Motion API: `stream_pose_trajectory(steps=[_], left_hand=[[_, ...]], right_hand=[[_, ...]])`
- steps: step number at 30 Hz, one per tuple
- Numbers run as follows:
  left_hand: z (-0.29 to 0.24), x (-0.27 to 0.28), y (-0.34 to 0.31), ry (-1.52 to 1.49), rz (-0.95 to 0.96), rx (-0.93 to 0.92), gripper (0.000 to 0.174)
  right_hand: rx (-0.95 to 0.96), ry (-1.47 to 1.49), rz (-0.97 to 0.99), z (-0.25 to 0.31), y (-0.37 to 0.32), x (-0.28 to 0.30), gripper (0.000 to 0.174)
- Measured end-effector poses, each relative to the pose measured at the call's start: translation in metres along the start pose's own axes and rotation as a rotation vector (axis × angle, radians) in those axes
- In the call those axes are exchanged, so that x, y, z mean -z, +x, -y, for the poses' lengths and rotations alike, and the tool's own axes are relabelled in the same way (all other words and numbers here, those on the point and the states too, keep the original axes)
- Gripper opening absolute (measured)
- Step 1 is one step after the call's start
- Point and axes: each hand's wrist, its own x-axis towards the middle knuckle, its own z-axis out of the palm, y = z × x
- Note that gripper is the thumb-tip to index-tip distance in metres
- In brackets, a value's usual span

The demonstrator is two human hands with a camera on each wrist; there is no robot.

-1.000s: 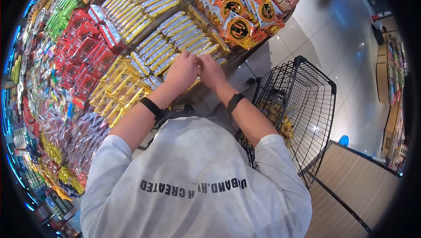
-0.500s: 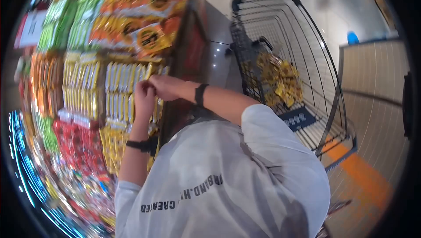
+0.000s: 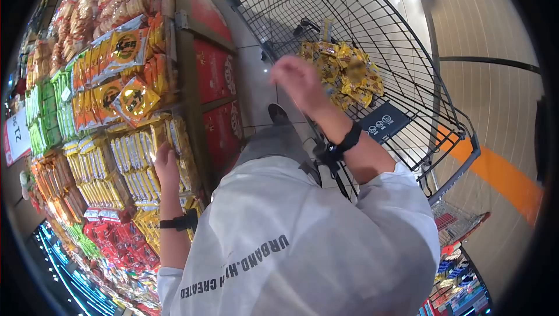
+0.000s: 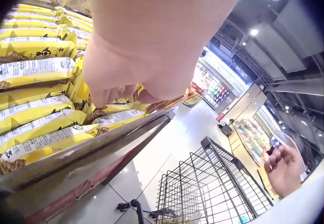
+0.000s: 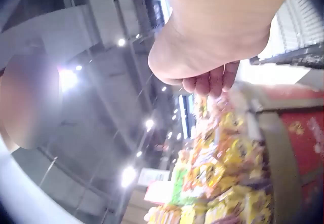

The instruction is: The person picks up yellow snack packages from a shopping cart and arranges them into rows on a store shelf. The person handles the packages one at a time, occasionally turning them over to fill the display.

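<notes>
My left hand (image 3: 167, 167) is over the rows of yellow-and-white snack packets (image 3: 131, 162), near the edge of the display. In the left wrist view its fingers (image 4: 119, 93) bend down right above the packets, partly hidden behind the palm, and nothing shows in them. My right hand (image 3: 300, 83), a little blurred, is raised over the near side of the shopping cart (image 3: 434, 77). Its fingers (image 5: 202, 83) are loosely bent, with no item visible in them. A heap of yellow packets (image 3: 343, 74) lies inside the cart.
Orange packets (image 3: 137, 98), green packets (image 3: 43, 109) and red packets (image 3: 119, 237) fill neighbouring sections of the display. Red printed panels (image 3: 215, 71) face its side. A strip of tiled floor (image 3: 253, 92) separates display and cart. A wooden-topped counter (image 3: 489, 31) stands beyond the cart.
The hands, together over the display earlier, have come apart. My right hand has swung right to the cart, while the left stays at the yellow packets. The view has turned towards the cart.
</notes>
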Motion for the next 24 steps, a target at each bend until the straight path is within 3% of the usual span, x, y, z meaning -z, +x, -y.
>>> stream_pose_trajectory(steps=[3, 4, 6, 7, 9, 10, 12, 13, 15, 20, 24], left_hand=[[-0.005, -0.005, 0.002, 0.029, -0.008, 0.016, 0.041], [-0.012, -0.007, 0.000, 0.054, -0.012, 0.023, 0.042], [-0.009, -0.007, -0.002, 0.098, -0.008, 0.026, 0.044], [-0.008, -0.008, -0.002, 0.102, -0.003, 0.027, 0.044], [-0.007, -0.012, -0.005, 0.049, -0.003, 0.029, 0.042], [-0.004, -0.012, -0.005, 0.066, 0.000, 0.016, 0.044], [-0.004, -0.013, -0.005, 0.100, -0.002, 0.033, 0.044], [-0.005, -0.013, -0.005, 0.130, -0.005, 0.044, 0.045], [-0.002, -0.013, -0.004, 0.139, -0.019, 0.042, 0.045], [-0.002, -0.010, -0.011, 0.230, -0.003, 0.026, 0.045], [-0.006, -0.010, -0.016, 0.253, -0.003, 0.049, 0.046]], right_hand=[[-0.296, 0.245, -0.438, -0.091, 0.000, 0.077, 0.016], [-0.298, 0.245, -0.445, -0.119, -0.001, 0.098, 0.016], [-0.581, 0.259, -0.659, -0.175, -0.014, 0.132, 0.020], [-0.584, 0.261, -0.664, -0.202, -0.021, 0.147, 0.020], [-0.762, 0.047, -0.567, -0.244, -0.035, 0.172, 0.040], [-0.774, 0.049, -0.567, -0.250, -0.038, 0.181, 0.040], [-0.912, 0.072, -0.540, -0.260, -0.038, 0.199, 0.064], [-0.916, 0.073, -0.537, -0.263, -0.038, 0.207, 0.064], [-0.874, 0.141, -0.586, -0.267, -0.032, 0.220, 0.084], [-0.895, 0.252, -0.674, -0.277, -0.017, 0.252, 0.056], [-0.908, 0.259, -0.702, -0.282, -0.010, 0.258, 0.067]])
